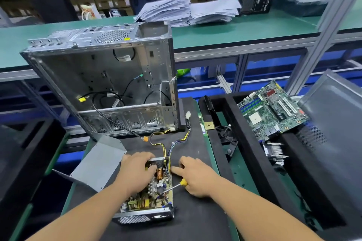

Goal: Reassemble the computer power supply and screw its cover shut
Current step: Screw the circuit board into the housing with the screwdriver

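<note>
The power supply (pixel 146 191) lies open on the dark mat of the desk (pixel 195 221), just in front of the person, circuit board exposed. The left hand (pixel 135 170) presses on its far end, fingers curled over the board; the right hand (pixel 194 176) grips a yellow-handled screwdriver (pixel 176 185), forefinger extended towards the wire bundle (pixel 172 148). Best tuck those wires inside before fitting the grey cover (pixel 98 164), lying just left. Behind stands the empty computer case (pixel 101 84); a motherboard (pixel 272 107) rests well right.

two bare forearms, left hand (pixel 137 166), right hand (pixel 195 176) ungloved, no sleeves visible
</note>
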